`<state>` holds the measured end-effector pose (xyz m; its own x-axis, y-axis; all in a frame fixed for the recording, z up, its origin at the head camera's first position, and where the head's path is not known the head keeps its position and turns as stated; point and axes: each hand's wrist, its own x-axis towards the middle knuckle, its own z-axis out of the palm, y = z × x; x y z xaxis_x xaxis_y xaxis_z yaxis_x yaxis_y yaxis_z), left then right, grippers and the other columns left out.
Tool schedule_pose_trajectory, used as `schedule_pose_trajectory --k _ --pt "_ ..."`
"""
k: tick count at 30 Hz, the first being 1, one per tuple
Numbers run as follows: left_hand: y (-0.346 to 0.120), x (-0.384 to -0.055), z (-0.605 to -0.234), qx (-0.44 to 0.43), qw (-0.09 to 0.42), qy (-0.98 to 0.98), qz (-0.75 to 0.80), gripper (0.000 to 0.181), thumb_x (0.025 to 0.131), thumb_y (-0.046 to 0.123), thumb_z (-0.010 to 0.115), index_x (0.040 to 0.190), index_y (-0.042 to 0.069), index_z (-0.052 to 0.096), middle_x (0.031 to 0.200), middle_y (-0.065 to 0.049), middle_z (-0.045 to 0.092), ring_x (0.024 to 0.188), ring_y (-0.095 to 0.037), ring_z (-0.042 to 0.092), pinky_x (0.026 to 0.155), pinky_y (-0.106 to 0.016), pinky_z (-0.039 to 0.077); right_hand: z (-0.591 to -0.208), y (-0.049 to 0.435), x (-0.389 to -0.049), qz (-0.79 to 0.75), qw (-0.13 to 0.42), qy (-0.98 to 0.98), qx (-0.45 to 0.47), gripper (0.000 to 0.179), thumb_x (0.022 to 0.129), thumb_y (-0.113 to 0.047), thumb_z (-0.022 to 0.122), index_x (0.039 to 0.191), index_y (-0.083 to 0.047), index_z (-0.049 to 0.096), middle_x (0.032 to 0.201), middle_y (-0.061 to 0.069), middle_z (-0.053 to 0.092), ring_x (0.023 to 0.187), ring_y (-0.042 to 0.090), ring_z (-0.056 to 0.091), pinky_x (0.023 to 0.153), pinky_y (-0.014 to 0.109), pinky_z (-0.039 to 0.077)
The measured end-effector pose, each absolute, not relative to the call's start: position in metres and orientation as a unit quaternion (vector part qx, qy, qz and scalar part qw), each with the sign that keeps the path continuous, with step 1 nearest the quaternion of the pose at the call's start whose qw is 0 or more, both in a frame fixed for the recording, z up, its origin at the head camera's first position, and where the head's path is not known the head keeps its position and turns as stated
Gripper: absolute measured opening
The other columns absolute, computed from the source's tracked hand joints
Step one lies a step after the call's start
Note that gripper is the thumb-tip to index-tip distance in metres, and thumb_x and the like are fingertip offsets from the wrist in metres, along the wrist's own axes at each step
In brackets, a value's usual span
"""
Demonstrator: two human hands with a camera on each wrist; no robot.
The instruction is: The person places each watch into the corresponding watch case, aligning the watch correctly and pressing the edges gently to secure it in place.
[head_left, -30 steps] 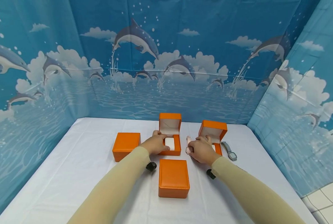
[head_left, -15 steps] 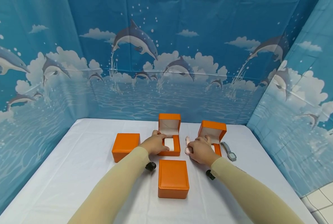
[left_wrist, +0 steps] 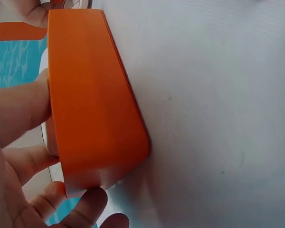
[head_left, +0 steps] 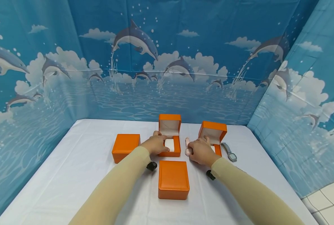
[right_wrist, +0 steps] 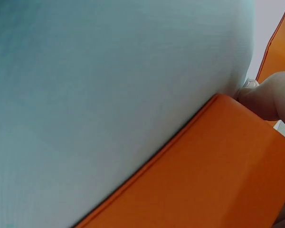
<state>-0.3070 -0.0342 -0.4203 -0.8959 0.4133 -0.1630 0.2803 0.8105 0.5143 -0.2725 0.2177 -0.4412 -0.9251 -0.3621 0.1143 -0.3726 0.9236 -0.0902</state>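
My left hand (head_left: pixel 154 144) grips the left wall of an open orange watch box (head_left: pixel 177 146), its thumb over the edge beside a white cushion (head_left: pixel 169 144). In the left wrist view, fingers wrap around the box (left_wrist: pixel 85 104). My right hand (head_left: pixel 201 151) pinches the edge of a rose-gold wristwatch (head_left: pixel 187 142) lying between two open boxes; the fingertips are partly hidden. That hand also covers much of the right open watch box (head_left: pixel 215 125). In the right wrist view, the thumb (right_wrist: pixel 275 95) sits beyond this box's corner. A grey wristwatch (head_left: pixel 230 153) lies to the right.
Two closed orange boxes stand on the white-covered table (head_left: pixel 71 175): the left box (head_left: pixel 126 143) beside my left forearm, the front box (head_left: pixel 173 176) between both forearms. A dolphin-print curtain (head_left: pixel 167 93) rises behind the table and along its sides.
The rose-gold wristwatch has shifted very slightly left, with the right hand beside it. The left hand and the boxes stay in place; the head view drifts a little.
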Motion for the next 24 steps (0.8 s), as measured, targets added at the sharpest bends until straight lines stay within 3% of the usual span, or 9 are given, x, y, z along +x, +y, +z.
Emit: schedule_pose_trajectory --k 4,8,14,20,24 --pt "-0.0338 -0.3072 -0.4200 0.189 0.133 0.942 0.243 0.065 0.099 0.033 0.076 0.158 0.039 0.049 0.152 -0.016 0.037 0.117 -0.031 0.051 0.102 -0.044 0.052 -0.4397 0.2158 -0.2725 0.059 0.039 -0.980 0.184 0.011 0.088 -0.020 0.081 0.093 -0.019 0.072 0.082 -0.007 0.068 0.098 0.028 0.061 0.118 0.071 0.020" --pt "-0.0333 -0.3065 -0.4199 0.182 0.130 0.945 0.238 0.069 0.099 0.036 0.076 0.160 0.029 0.046 0.151 -0.015 0.037 0.116 -0.030 0.052 0.103 -0.044 0.052 -0.4393 0.2148 -0.2732 0.062 0.036 -0.980 0.183 0.011 0.088 -0.019 0.082 0.091 -0.018 0.071 0.080 -0.007 0.066 0.092 0.026 0.060 0.118 0.071 0.020" --pt "-0.0333 -0.3042 -0.4188 0.197 0.095 0.955 0.203 0.073 0.098 0.041 0.076 0.159 0.015 0.046 0.161 -0.014 0.036 0.135 -0.034 0.044 0.117 -0.049 0.044 -0.4371 0.2146 -0.2743 0.069 0.033 -0.979 0.187 0.019 0.086 -0.018 0.082 0.103 -0.014 0.074 0.084 -0.006 0.067 0.088 0.021 0.066 0.121 0.074 0.017" --pt "-0.0315 -0.3020 -0.4185 0.216 0.065 0.958 0.176 0.073 0.097 0.041 0.077 0.157 0.013 0.047 0.160 -0.007 0.049 0.144 -0.033 0.041 0.125 -0.051 0.031 -0.4359 0.2155 -0.2734 0.080 0.035 -0.978 0.189 0.028 0.085 -0.018 0.082 0.111 -0.011 0.075 0.093 -0.002 0.072 0.093 0.022 0.069 0.123 0.073 0.016" --pt "-0.0315 -0.3021 -0.4221 0.220 0.052 0.956 0.187 0.071 0.096 0.040 0.078 0.155 0.013 0.049 0.155 -0.005 0.056 0.137 -0.030 0.048 0.122 -0.050 0.033 -0.4368 0.2166 -0.2734 0.085 0.044 -0.977 0.190 0.026 0.085 -0.018 0.081 0.109 -0.013 0.074 0.091 -0.004 0.071 0.092 0.021 0.068 0.123 0.071 0.017"
